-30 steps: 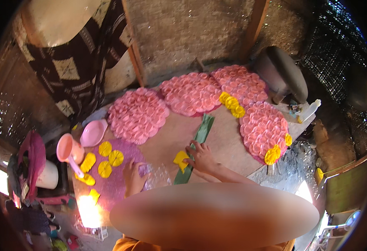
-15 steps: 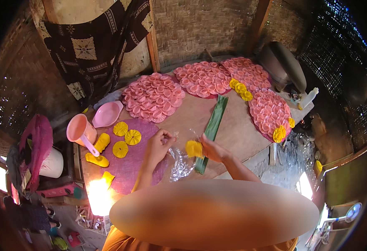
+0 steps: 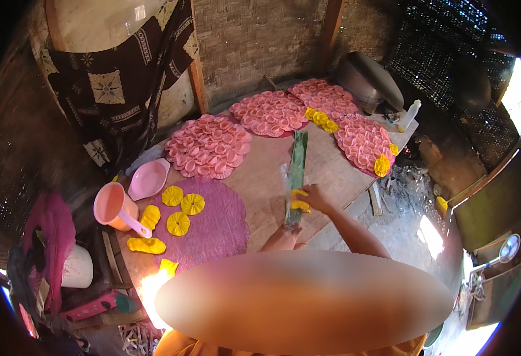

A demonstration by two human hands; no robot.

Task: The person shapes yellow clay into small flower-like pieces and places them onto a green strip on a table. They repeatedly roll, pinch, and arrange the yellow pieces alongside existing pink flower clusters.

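Note:
A long green leaf strip [image 3: 298, 157] lies on the wooden board, and a clear plastic sheet [image 3: 284, 178] covers part of it. My right hand [image 3: 316, 199] is closed around a soft yellow lump of dough [image 3: 299, 205] just over the leaf's right edge. At the leaf's near end rests my left hand [image 3: 282, 238], its thumb spread away from the fingers, touching the plastic. Left of my hands, three round ridged yellow dough discs [image 3: 178, 223] sit on a purple round mat [image 3: 225, 207]. Beside the mat lie yellow dough rolls [image 3: 147, 245].
Mats heaped with pink ridged discs [image 3: 208, 146] line the back of the board [image 3: 266, 163]. A peach dipper [image 3: 115, 204] and a pink bowl [image 3: 149, 179] stand at left. A dark pot with a lid [image 3: 361, 83] and a bottle [image 3: 410, 115] are at the far right.
My left hand has moved right and nearer, from beside the leaf to its near end. The plastic now lies over the leaf. My right hand keeps the yellow dough; the view has shifted.

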